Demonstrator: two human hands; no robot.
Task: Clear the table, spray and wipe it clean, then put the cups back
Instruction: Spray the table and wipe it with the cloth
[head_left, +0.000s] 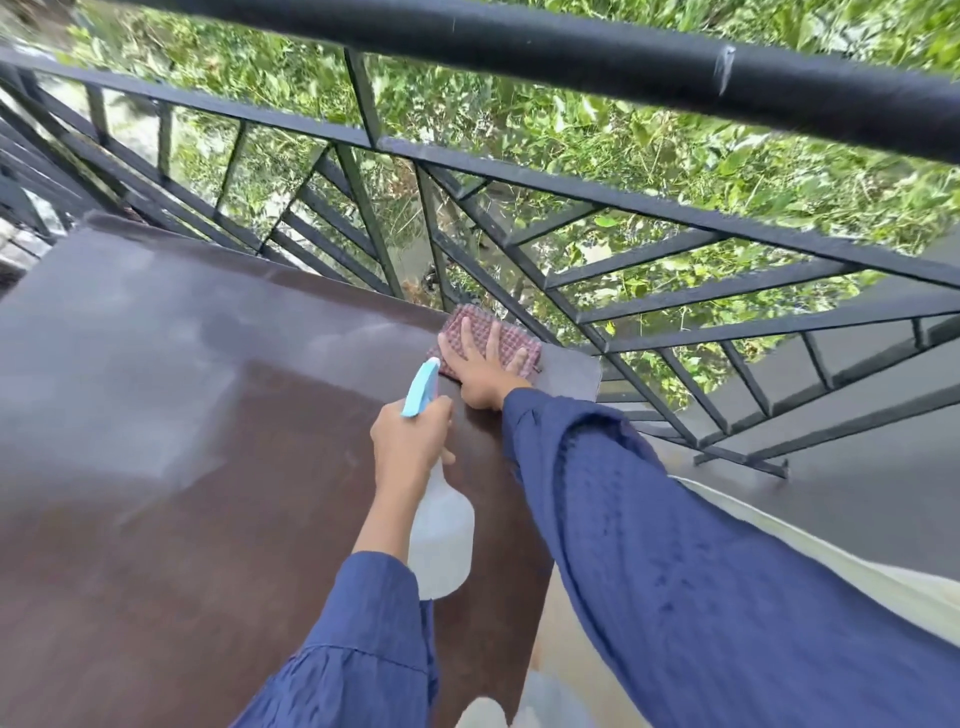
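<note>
Black railing (519, 171) just beyond table (156, 415)

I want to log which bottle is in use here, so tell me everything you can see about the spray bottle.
The spray bottle has a translucent, whitish plastic body, rounded and widening toward its base, topped by a light blue trigger head. The left hand grips it around the neck, holding it tilted above the brown table, nozzle aimed toward the far corner where the right hand presses a checked cloth. No label is visible, and the liquid level cannot be told.
</note>
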